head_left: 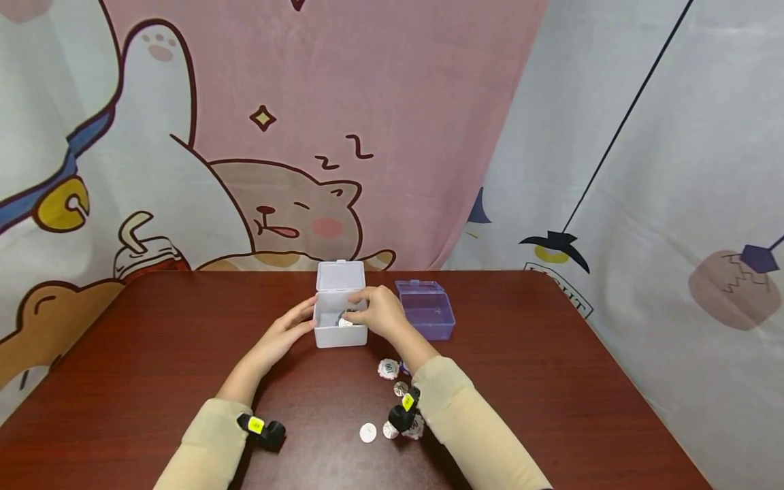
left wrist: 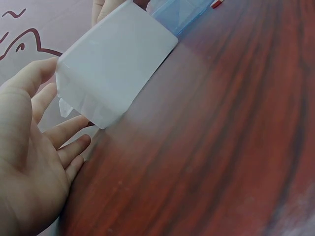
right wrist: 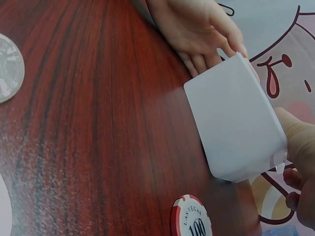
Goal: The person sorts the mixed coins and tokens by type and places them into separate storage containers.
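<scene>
A white plastic box (head_left: 340, 337) stands on the table with its lid raised at the back. My left hand (head_left: 288, 330) touches the box's left side with extended, slightly bent fingers; the left wrist view shows its palm beside the box (left wrist: 115, 64). My right hand (head_left: 381, 312) reaches over the right rim, thumb and index finger spread apart inside. Several small round pieces (head_left: 345, 322), white and dark, lie by that thumb, partly hidden. In the right wrist view, the right thumb (right wrist: 298, 137) is over the rim, and the other fingers are mostly cut off.
An open clear blue-violet box (head_left: 429, 316) stands right of the white one. In front lie a Las Vegas 100 poker chip (head_left: 388, 369), a small coin-like disc (head_left: 401, 388), a white disc (head_left: 368, 432) and other discs, partly under the right forearm. A printed cloth hangs behind.
</scene>
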A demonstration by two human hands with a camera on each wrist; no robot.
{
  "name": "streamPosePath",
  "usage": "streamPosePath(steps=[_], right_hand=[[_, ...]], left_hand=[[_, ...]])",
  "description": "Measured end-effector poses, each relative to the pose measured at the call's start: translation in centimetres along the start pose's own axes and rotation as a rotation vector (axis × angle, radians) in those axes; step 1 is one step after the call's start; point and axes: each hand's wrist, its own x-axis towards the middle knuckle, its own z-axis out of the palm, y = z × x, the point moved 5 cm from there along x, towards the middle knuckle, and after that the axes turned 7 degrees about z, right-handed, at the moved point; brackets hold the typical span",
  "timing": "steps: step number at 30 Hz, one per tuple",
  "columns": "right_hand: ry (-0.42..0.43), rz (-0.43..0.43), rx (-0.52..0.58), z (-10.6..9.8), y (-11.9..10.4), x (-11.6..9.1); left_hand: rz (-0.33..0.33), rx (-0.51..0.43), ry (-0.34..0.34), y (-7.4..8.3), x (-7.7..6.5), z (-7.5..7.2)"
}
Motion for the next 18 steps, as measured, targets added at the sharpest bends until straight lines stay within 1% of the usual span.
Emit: streamPosePath(steps=[3, 7, 9, 13, 18], right_hand=[[0.002, -0.009, 0.032, -0.1, 0.0, -0.2], [0.015, -0.032, 0.107, -0.5, -0.1, -0.6], [0.02, -0.047, 0.142, -0.8, -0.1, -0.9], [0.022, -0.073, 0.193, -1.4, -0.1, -1.7], [0.036, -0.094, 0.205, -2.0, -0.2, -3.1]], left_hand=[[-0.002, 0.005, 0.003, -0.9, 0.2, -0.1], [-0.007, 0.001, 0.01, -2.6, 0.6, -0.3], [-0.006, 0.004, 0.013, -2.9, 0.7, -0.4], [-0.009, 0.012, 0.016, -2.8, 0.7, -0.5], [-0.018, 0.01, 0.01, -2.2, 0.6, -0.3]])
